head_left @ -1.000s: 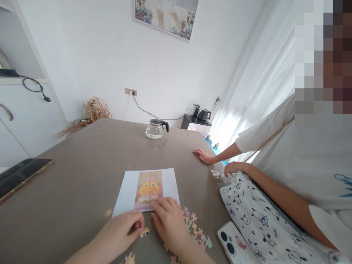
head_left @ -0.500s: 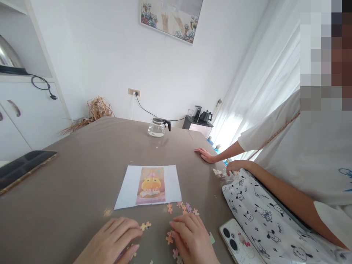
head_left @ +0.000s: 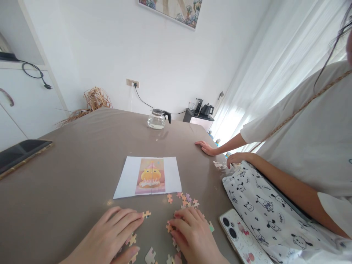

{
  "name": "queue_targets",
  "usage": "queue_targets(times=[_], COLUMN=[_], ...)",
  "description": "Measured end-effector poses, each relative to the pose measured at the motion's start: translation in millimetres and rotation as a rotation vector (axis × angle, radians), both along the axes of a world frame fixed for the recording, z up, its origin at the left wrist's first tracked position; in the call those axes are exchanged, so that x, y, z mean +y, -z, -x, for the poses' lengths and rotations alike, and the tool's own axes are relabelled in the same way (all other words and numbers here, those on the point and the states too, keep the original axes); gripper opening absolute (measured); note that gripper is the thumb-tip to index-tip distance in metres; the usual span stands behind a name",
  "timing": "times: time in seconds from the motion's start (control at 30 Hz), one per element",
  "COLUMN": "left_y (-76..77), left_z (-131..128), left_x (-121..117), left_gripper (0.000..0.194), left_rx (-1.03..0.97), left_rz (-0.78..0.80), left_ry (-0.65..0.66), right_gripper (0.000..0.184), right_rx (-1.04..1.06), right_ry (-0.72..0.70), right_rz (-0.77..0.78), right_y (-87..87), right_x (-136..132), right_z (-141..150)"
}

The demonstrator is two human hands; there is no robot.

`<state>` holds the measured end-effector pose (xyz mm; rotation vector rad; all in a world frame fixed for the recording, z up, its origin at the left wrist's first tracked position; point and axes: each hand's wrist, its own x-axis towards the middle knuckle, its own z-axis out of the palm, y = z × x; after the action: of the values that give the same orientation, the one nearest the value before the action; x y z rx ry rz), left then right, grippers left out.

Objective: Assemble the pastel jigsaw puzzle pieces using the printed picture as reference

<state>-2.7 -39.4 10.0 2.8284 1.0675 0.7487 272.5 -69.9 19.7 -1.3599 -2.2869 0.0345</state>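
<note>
Your L hand (head_left: 115, 233) is relaxed, thumb wide of fingers, tips at a yellow pc (head_left: 147, 214). R hand (head_left: 194, 233) curls at an orange pc (head_left: 168, 226) — can't tell if pinched. Picture sheet (head_left: 150, 176) sits ahead of both, prob. for checking; loose pcs (head_left: 188, 198) lie just beyond R, prob. for quick reach.

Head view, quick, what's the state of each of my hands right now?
Left hand: open, at a yellow puzzle piece.
Right hand: partly curled at an orange puzzle piece; can't tell whether it's held.
</note>
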Motion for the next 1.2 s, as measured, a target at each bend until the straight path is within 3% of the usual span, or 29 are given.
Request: queue_targets(times=[0.17,0.37,0.9,1.03,1.2], left_y=[-4.2,-7.9,-5.8,-7.7,-8.1], left_z=[-0.4,-0.9,-2.6,-1.0,0.6], left_x=[0.5,1.9,2.0,2.3,2.5], left_gripper=[0.037,0.028,0.031,0.028,0.021], left_rx=[0.013,0.001,-0.015,-0.020,-0.092], left_rz=[-0.073,-0.051,-0.049,0.005,0.091], left_ry=[0.023,0.048,0.024,0.029,0.061], right_gripper=[0.021,0.024,0.020,0.022,0.026], right_rx=[0.074,0.083,0.118,0.125,0.143], right_ry=[0.001,0.004,0.021,0.028,0.112], right_rz=[-0.055,-0.027,-0.002,0.008,-0.036], right_y=[2.2,0.2,1.5,-7.9,-33.7], right_x=[-1.4,-1.7,-0.2,1.5,4.3], right_z=[4.7,4.9,9.9,6.7,-16.0])
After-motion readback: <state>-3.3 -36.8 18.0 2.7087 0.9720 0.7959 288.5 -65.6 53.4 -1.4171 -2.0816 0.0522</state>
